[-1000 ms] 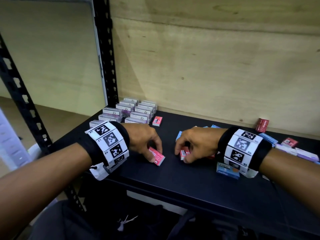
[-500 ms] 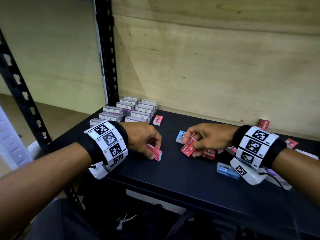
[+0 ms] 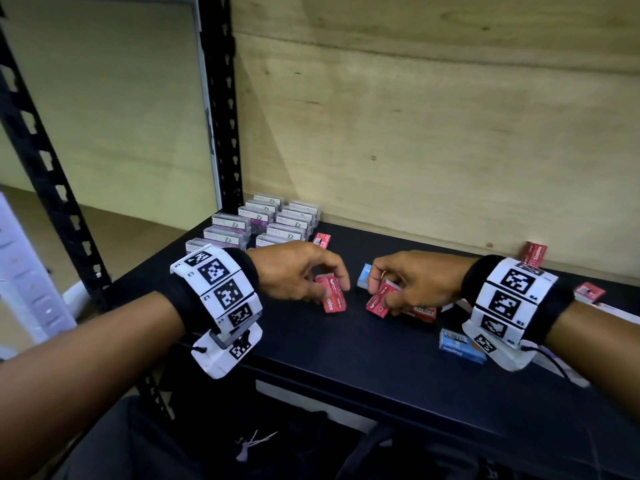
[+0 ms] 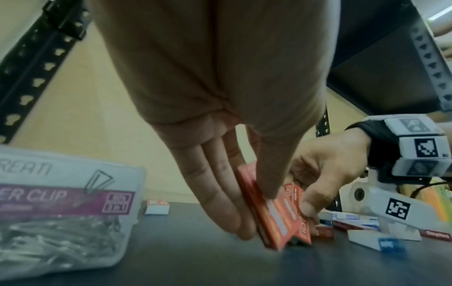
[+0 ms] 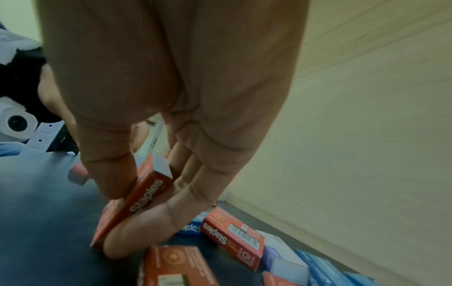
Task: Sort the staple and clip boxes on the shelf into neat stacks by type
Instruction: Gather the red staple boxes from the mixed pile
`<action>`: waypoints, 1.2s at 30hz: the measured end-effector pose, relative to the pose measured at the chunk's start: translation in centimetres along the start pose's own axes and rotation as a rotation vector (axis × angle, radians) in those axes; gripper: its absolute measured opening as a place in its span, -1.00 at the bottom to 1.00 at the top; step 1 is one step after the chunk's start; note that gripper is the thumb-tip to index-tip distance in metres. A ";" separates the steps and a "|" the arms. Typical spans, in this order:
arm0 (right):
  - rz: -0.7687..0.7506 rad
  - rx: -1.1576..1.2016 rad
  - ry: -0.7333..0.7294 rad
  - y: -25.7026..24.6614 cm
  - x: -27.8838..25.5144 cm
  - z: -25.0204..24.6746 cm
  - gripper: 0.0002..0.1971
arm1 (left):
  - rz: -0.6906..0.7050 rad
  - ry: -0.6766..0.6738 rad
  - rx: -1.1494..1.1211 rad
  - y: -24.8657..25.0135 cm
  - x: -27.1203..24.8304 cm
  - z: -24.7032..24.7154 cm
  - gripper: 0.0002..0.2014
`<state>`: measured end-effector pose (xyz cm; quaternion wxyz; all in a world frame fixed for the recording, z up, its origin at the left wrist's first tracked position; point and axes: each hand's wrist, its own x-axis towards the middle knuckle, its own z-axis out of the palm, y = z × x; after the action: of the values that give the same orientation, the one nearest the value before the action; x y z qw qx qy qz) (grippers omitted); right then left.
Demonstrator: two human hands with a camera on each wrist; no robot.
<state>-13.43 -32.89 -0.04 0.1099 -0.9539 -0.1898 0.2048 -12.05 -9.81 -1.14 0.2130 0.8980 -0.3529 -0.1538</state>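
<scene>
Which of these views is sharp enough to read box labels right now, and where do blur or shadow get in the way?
Head view: evenly lit and sharpest, though the paper clip boxes print is small. Left wrist view: motion-blurred, the palm fills it, the red staple box label smeared. Right wrist view: dim, greenish, soft at the edges, yet "Staples" reads on the held red box.

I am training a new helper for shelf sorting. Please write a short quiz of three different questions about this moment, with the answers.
1. True or false: the left hand holds a blue box.
2. What does the right hand pinch?
A. clip box
B. red staple box
C. nothing
3. Fill in: the clear paper clip boxes stand at the shelf's back ____ corner.

Key: 1 false, it holds a red box; 2 B; 3 left.
</scene>
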 end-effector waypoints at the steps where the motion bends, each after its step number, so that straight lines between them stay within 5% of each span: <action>1: 0.001 -0.001 0.000 0.0 0.0 0.0 -0.81 | -0.026 -0.007 -0.021 0.0 -0.1 -0.1 -0.81; 10: 0.009 -0.127 0.058 -0.2 -0.2 0.0 -0.78 | -0.069 -0.051 0.350 -0.2 -0.5 -0.4 -0.75; 17: 0.009 -0.146 0.045 0.5 0.0 -0.9 -0.70 | -0.084 -0.006 0.348 0.2 1.1 -1.9 -0.78; 24: 0.096 -0.093 0.169 4.4 1.6 -5.3 -0.74 | -0.106 0.119 0.402 0.9 7.1 -6.1 -0.77; 36: 0.191 -0.162 0.222 9.1 10.2 -8.4 -0.73 | -0.300 -0.004 0.528 -1.0 19.0 -8.0 -0.71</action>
<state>1.66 -38.09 1.28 0.0329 -0.9902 -0.1006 0.0916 5.36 -20.24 2.89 -0.0539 0.9642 -0.2443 -0.0882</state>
